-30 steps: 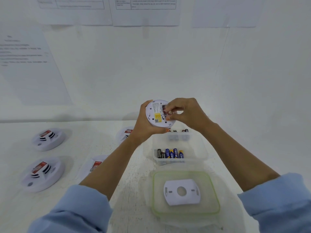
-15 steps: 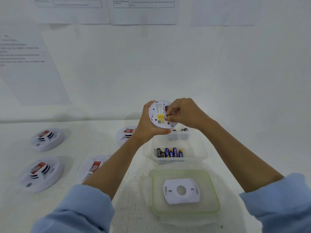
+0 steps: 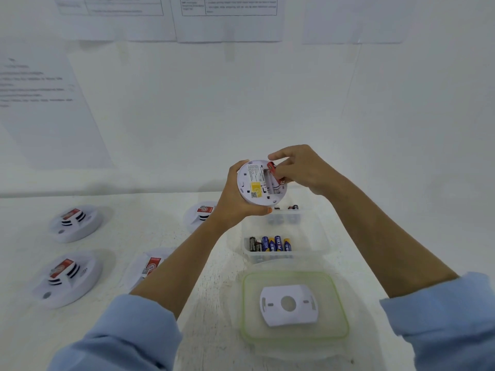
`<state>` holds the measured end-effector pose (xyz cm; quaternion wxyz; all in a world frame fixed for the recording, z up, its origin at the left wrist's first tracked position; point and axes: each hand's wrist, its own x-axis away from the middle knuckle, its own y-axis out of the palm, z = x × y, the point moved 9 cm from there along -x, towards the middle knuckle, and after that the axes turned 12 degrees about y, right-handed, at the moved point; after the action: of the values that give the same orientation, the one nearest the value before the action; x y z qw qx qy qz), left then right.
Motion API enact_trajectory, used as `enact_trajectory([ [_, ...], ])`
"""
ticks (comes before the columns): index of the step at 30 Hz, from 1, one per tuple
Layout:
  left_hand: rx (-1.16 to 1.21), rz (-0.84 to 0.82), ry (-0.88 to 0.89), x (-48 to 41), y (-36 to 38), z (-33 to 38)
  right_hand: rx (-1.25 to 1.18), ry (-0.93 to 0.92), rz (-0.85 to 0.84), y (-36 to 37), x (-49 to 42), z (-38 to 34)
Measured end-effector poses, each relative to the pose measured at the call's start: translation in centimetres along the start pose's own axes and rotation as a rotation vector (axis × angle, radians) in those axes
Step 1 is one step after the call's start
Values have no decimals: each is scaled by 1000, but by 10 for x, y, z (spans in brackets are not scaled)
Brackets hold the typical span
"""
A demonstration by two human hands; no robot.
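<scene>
Smoke detector [image 3: 257,187] is up in the air just above the far edge of the clear tub [image 3: 318,236], its labelled back turned to the camera. The left hand [image 3: 235,202] grips it from behind, fingers curled round the rim. The right hand [image 3: 302,167] pinches a red battery [image 3: 273,170] between thumb and fingertips at the open compartment; it seems partly seated, though the fingers cover one end. Loose batteries [image 3: 270,243] lie inside the tub. Just in front of the tub lies a green-rimmed lid [image 3: 244,303] bearing a white mounting plate [image 3: 288,303]. Left of the tub sit four more detectors [image 3: 76,222].
</scene>
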<state>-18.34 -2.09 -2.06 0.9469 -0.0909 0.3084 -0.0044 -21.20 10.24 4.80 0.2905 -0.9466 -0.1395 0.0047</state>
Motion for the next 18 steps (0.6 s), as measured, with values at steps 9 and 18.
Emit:
enact_trajectory([
  [9, 15, 14, 12, -1, 2, 4, 248, -87, 97, 5, 13, -6],
  [18, 26, 17, 1, 3, 0, 0, 471, -250, -19, 24, 8, -3],
])
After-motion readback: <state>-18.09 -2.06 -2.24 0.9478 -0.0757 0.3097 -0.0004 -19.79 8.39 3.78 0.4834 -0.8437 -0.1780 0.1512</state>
